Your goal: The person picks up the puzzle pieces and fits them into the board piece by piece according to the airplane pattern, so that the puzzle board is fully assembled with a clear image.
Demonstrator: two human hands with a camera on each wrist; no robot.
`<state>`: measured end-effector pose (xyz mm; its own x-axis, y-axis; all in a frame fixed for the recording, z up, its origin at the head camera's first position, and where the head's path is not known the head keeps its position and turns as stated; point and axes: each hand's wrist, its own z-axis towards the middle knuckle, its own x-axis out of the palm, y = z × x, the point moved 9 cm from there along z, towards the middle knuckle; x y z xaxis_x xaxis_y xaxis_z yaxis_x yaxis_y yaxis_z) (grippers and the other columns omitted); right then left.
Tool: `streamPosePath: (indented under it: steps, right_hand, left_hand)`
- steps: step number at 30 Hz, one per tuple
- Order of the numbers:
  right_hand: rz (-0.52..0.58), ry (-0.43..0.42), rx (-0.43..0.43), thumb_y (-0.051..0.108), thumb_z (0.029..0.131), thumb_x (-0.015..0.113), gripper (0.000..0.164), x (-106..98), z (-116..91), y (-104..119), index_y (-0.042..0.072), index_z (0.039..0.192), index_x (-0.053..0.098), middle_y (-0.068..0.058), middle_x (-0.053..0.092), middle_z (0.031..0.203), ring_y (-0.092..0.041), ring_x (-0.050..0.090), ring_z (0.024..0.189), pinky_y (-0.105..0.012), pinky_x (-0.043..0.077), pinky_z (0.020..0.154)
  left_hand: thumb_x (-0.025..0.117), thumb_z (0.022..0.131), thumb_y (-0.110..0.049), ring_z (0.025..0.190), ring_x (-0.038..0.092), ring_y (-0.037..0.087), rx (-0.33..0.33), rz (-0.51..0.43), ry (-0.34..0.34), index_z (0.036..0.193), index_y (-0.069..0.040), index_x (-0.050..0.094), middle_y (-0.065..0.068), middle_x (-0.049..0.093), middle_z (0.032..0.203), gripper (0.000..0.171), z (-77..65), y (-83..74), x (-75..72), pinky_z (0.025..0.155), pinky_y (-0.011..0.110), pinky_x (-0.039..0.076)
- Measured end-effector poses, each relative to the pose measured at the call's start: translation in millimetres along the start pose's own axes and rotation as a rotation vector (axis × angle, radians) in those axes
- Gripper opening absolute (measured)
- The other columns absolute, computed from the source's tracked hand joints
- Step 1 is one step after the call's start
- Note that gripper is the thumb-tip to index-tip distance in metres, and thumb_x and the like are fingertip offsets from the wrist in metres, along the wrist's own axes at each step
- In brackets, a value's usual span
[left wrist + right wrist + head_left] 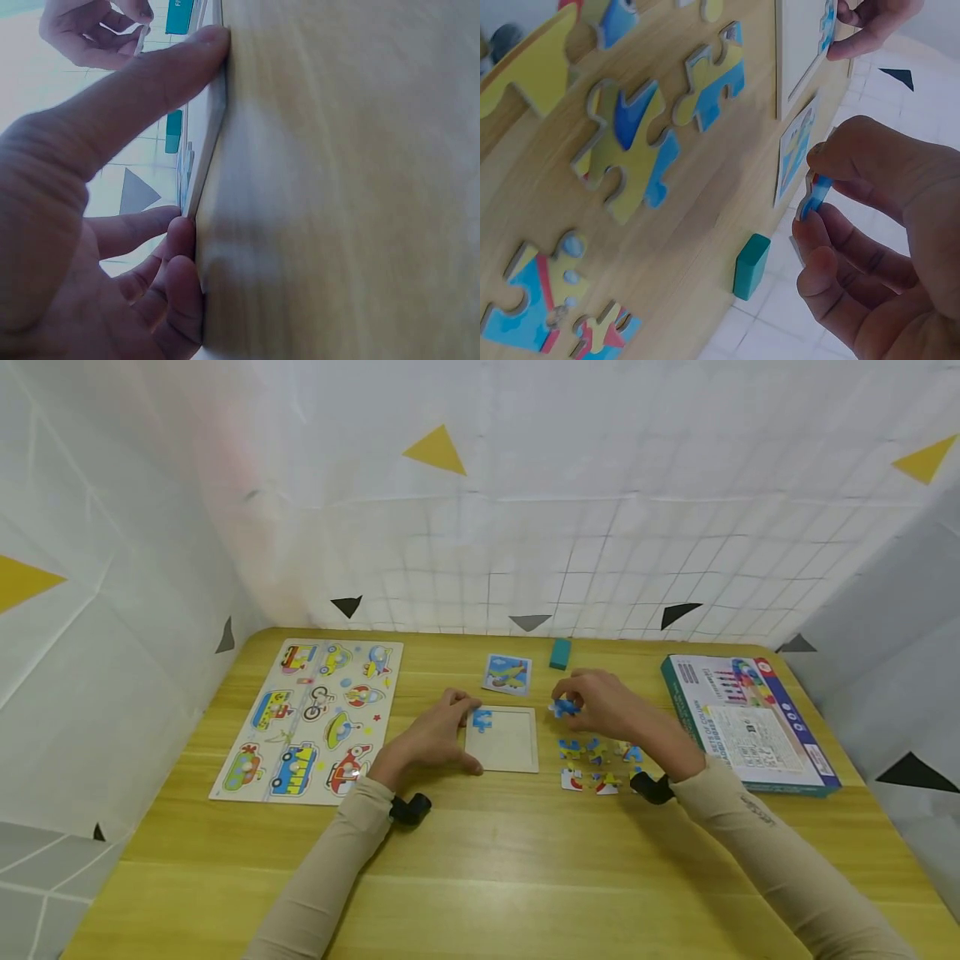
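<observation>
A shallow wooden puzzle tray [501, 745] lies on the table, with one blue puzzle piece [482, 720] in its upper left corner. My left hand [435, 737] holds the tray by its left side, thumb at the near corner and fingers at the far one. To the right of the tray, my right hand [603, 703] pinches another blue puzzle piece [815, 193] between thumb and fingertips, raised off the table. Several loose puzzle pieces [630, 146] lie below that hand, partly hidden by its wrist. Behind the tray lies a picture card [507, 674] showing a yellow airplane.
A large vehicle peg board [311, 718] lies at the left. On the right is a flat printed game box [750, 722] with a paper label. A small green block [560, 653] stands near the back edge, before a white curtain [525, 543].
</observation>
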<state>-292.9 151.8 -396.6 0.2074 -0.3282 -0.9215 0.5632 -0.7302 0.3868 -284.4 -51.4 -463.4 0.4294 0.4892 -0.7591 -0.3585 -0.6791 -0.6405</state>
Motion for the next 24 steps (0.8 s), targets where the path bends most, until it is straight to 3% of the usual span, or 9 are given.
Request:
streamPosePath:
  steps: [24]
  right_hand:
    - [0.013,0.029,-0.029,0.003,0.079,0.079,0.030,10,18,21,0.001,0.108,0.074,-0.006,0.059,0.087,-0.020,0.055,0.076,-0.036,0.049,0.068]
  left_hand:
    - [0.096,0.065,-0.038,0.114,0.052,0.019,-0.010,-0.001,0.011,0.151,-0.011,0.042,0.009,0.033,0.149,0.105,0.0,0.7,0.0,0.097,0.037,0.044]
